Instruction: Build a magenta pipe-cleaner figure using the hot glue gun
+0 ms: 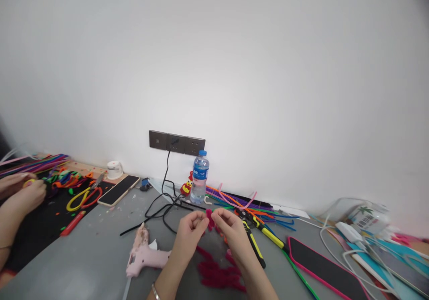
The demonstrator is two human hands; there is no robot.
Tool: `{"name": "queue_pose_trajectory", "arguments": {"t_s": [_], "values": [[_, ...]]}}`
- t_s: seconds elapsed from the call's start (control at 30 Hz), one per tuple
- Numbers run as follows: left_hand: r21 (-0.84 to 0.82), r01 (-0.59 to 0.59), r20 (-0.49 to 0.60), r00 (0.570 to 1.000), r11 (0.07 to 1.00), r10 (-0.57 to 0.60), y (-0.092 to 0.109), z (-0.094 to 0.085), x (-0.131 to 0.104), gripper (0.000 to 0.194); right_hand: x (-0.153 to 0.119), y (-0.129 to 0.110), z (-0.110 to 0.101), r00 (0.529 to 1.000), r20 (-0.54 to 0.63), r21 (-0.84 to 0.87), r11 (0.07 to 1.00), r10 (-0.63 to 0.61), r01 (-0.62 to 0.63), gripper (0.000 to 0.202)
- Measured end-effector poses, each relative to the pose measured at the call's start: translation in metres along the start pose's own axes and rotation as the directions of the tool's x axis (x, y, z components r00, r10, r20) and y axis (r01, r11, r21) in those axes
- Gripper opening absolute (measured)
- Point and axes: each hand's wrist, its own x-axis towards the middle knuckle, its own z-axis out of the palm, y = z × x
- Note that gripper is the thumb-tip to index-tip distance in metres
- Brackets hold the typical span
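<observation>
Left hand (192, 229): thumb and forefinger pinching the magenta piece from the left; bracelet (155, 291) at the wrist.
Right hand (230, 228): thumb and forefinger pinching the same piece from the right.
Magenta piece (210, 220): fuzzy, roughly upright between both sets of fingertips, raised over the tabletop (97, 260).
Magenta pile (219, 274): on the tabletop between the forearms; outline blurred.
Glue gun (147, 257): pink, on its side, left of the left hand.
Pliers (255, 247): yellow-black handles, just right of the right hand, partly hidden by it.
Stems (284, 222): several colours, beyond the right hand and to its right.
Bottle (200, 177): upright, beyond the hands.
Pink-edged phone (325, 266): flat, well right of the right hand.
Co-worker's hands (31, 196): well left of the left hand; grip too small to tell.
</observation>
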Motion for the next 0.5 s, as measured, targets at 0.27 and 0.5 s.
{"name": "queue_pose_trajectory", "arguments": {"t_s": [0.27,0.5], "values": [[0.124,-0.083,-0.03,0.996,0.989,0.087,0.0022,-0.001,-0.0001,0.028,0.002,0.0001,0.0002,0.999,-0.007,-0.029,0.999,-0.037,0.037,0.04],[0.362,-0.229,-0.186,0.932,0.904,0.31,0.0043,-0.0001,-0.0057,0.022,0.0027,0.0012,-0.0067,0.974,-0.082,-0.076,0.976,-0.21,0.204,0.029]]}}
